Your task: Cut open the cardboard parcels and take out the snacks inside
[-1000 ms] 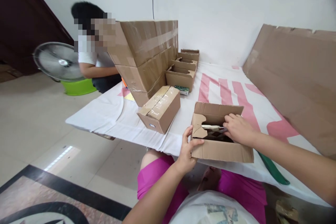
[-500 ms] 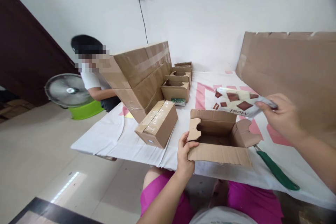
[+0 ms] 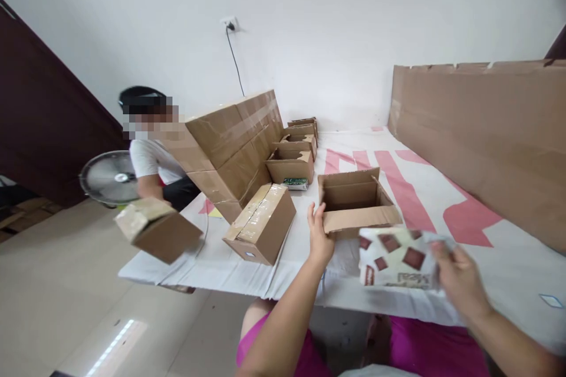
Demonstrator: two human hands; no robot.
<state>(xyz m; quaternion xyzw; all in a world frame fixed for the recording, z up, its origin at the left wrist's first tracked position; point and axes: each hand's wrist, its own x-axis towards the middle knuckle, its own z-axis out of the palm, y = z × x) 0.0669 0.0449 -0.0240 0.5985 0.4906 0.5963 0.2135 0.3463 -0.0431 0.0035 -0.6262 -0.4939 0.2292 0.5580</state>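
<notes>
My left hand (image 3: 321, 234) grips the near left edge of an open cardboard box (image 3: 360, 221) at the front of the table. The box's opening faces up; its floor is in shadow. In my right hand (image 3: 457, 271) is a flat packet (image 3: 398, 259) in pale wrapping with dark brown squares and the printed word "Meal". The packet, somewhat blurred, hangs in front of the box's near right corner and covers part of it.
Left of the open box lies a taped carton (image 3: 260, 224). Behind it are stacked cartons (image 3: 230, 147), more open boxes (image 3: 289, 166) and a small green-and-white pack (image 3: 295, 184). A person (image 3: 152, 159) sits left, near a tilted carton (image 3: 159, 230). A cardboard panel (image 3: 477, 129) stands right.
My right hand has brought the packet down and nearer, from above the box to its front. A carton has appeared by the other person. The green-handled tool no longer shows.
</notes>
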